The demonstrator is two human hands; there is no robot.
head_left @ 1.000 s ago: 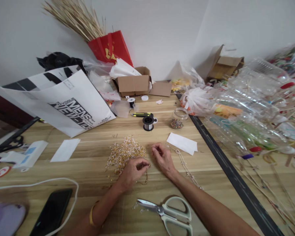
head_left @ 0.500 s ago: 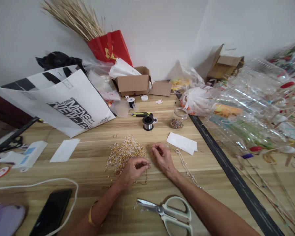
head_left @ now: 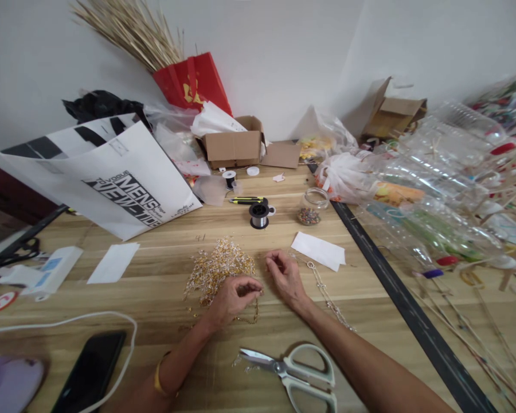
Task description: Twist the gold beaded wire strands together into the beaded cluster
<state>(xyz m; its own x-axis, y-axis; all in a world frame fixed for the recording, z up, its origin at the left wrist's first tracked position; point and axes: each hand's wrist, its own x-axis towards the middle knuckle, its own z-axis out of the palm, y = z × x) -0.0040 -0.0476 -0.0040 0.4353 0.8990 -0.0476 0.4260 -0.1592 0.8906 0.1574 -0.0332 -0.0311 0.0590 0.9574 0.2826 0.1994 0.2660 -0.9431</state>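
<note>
Both hands rest on the wooden table (head_left: 163, 229) near the middle of its front edge. The left hand (head_left: 231, 299) is curled narrow, its fingertips pinched on a short gold beaded chain (head_left: 249, 316) that droops from the pinch and trails onto the wood just beneath; resting the wrist on the surface likely steadies such fine work. The right hand (head_left: 286, 276) lies just beside it, fingers bent inward in a tight pinch; whether anything sits between them is too small to tell. A heap of gold and clear beaded pieces (head_left: 218, 269) lies touching the left hand's far side, within easy reach as stock. A silver chain (head_left: 327, 295) runs along the right forearm toward the front edge. Scissors (head_left: 296, 373) lie between the forearms at the front edge, blades toward the left. Farther back stand a wire spool (head_left: 259, 215) and a small bead jar (head_left: 311, 207); a white paper slip (head_left: 319, 250) lies near the right hand. A phone (head_left: 90, 370) sits at the front left corner.
</note>
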